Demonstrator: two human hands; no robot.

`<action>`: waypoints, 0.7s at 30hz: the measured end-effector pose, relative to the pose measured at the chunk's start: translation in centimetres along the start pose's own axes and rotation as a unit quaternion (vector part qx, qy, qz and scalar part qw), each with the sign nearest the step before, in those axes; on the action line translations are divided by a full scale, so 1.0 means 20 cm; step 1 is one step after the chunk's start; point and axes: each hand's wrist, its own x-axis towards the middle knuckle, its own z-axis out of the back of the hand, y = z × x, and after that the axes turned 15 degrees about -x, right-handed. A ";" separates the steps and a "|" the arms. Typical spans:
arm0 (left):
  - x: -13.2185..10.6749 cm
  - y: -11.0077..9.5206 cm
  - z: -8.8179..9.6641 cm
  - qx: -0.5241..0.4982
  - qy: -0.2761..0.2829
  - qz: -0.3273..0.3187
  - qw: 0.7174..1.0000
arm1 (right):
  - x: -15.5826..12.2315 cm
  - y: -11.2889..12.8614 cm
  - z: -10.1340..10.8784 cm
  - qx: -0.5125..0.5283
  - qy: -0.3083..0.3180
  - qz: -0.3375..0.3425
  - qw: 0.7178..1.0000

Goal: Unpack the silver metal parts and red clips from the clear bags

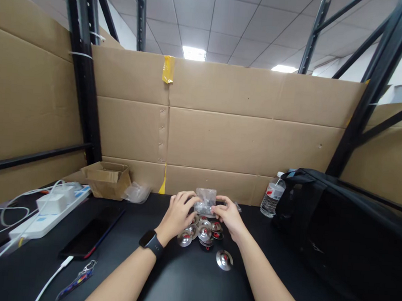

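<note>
A small clear plastic bag (205, 196) stands up between my two hands at the back of the black table, with small contents I cannot make out near its bottom. My left hand (179, 212), wearing a dark watch on the wrist, grips the bag's left edge with bent fingers. On the other edge, thumb and fingers of my right hand (230, 218) pinch the plastic. Just in front of the bag lies a pile of shiny round metal discs (204, 233) with red centres, partly beside my left fingertips. One separate metal disc (224, 260) rests nearer to me.
Left of my arms are a phone (93, 232) on a cable, a keychain (76, 283) and a white power strip (50, 213). An open cardboard box (109, 187) and crumpled plastic (137, 193) sit behind. A water bottle (272, 198) and black bag (340, 240) stand right, before cardboard walls (216, 138).
</note>
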 end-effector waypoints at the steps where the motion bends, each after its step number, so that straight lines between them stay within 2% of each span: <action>1: 0.00 -0.01 0.00 0.009 0.015 -0.010 1.000 | -0.01 0.01 -0.01 0.001 0.016 -0.007 1.000; 3: 0.01 -0.01 0.01 0.018 0.037 -0.017 0.999 | -0.01 0.02 -0.02 0.007 0.042 -0.008 0.999; 5: 0.02 0.03 0.04 0.031 0.024 0.002 0.999 | -0.02 0.02 -0.03 0.009 0.049 -0.002 0.999; 7: 0.02 0.10 0.11 0.061 -0.041 0.048 0.996 | -0.01 0.02 -0.03 -0.001 0.045 -0.002 0.999; 9: -0.01 0.21 0.21 0.108 -0.142 0.110 0.978 | -0.01 0.01 -0.02 -0.014 0.041 -0.008 0.999; 11: -0.05 0.32 0.31 0.161 -0.234 0.177 0.942 | -0.01 0.01 -0.01 -0.023 0.043 -0.010 0.999; 14: -0.13 0.47 0.39 0.212 -0.310 0.283 0.883 | -0.01 0.00 0.00 -0.034 0.049 0.000 0.998; 17: -0.20 0.57 0.38 0.233 -0.280 0.351 0.863 | -0.01 0.00 0.00 -0.049 0.056 0.011 0.997; 21: -0.22 0.62 0.33 0.209 -0.215 0.406 0.864 | 0.00 -0.03 0.01 -0.060 0.061 0.030 0.996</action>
